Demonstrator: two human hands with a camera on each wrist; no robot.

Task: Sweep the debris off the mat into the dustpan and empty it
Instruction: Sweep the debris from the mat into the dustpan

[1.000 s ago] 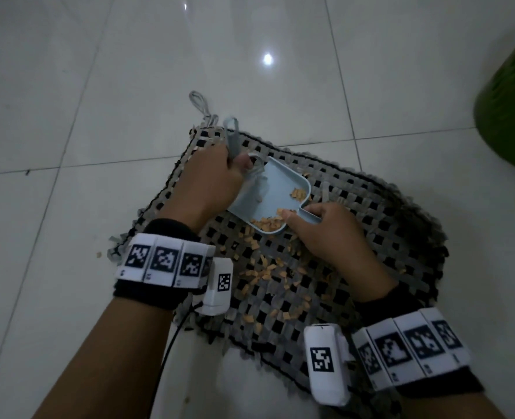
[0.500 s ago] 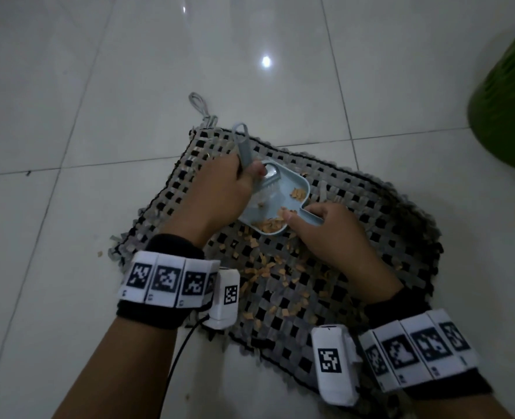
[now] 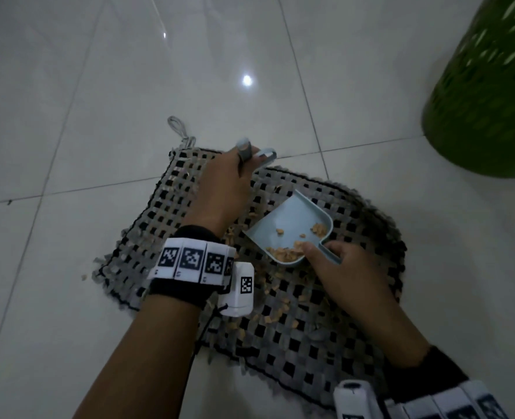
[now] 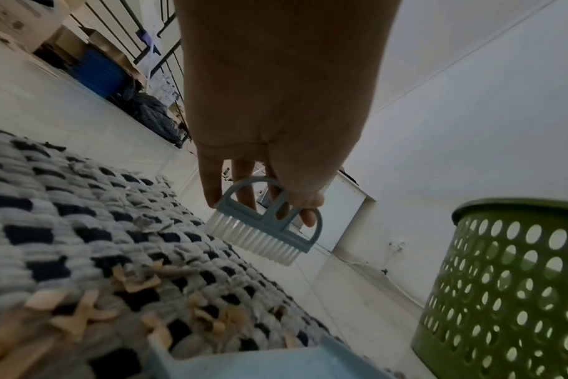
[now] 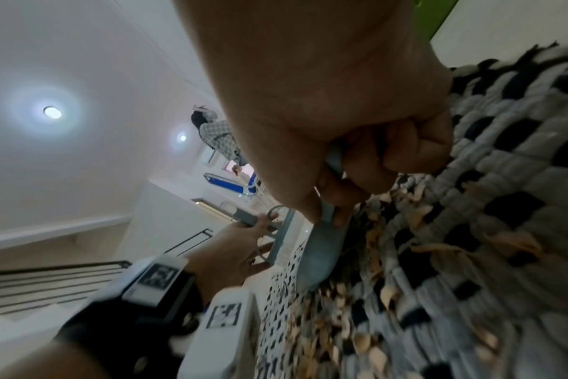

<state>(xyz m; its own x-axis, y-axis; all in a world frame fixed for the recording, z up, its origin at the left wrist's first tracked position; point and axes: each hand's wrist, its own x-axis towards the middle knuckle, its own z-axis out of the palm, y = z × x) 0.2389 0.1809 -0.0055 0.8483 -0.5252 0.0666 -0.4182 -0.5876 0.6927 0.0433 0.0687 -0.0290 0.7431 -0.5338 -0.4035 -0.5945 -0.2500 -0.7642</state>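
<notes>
A grey-and-black woven mat (image 3: 165,207) lies on the tiled floor, strewn with tan debris bits (image 3: 276,300). My right hand (image 3: 338,264) grips the handle of a light blue dustpan (image 3: 292,219), which is tilted up off the mat with tan bits in its near corner. My left hand (image 3: 223,189) holds a small blue brush (image 4: 266,218) with white bristles, lifted above the mat's far edge, away from the pan. In the right wrist view the fingers (image 5: 402,151) curl round the pan handle (image 5: 333,159).
A green perforated bin (image 3: 486,95) stands on the floor at the far right, also large in the left wrist view (image 4: 509,287). White floor tiles (image 3: 69,86) surround the mat. A cord loop (image 3: 177,128) sticks out from the mat's far corner.
The left hand has lifted the brush out of the dustpan and moved it to the mat's far edge. The right hand has tilted the pan up, debris sliding toward the handle end.
</notes>
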